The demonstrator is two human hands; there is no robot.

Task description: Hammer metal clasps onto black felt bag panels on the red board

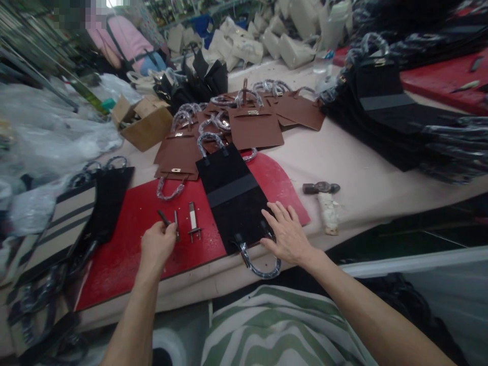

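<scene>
L hand w/ thin tool; black bag panel ctr; R hand.
L hand: forearm fwd, cut off at bottom edge; thumb & fingers pinch tool, grip end hidden, type unclear. Pronged tool just R, on red board. Panel: flat on board, lower R corner partly hidden by R hand: fingers spread, palm down, forearm angled in from lower R, cut off.
</scene>
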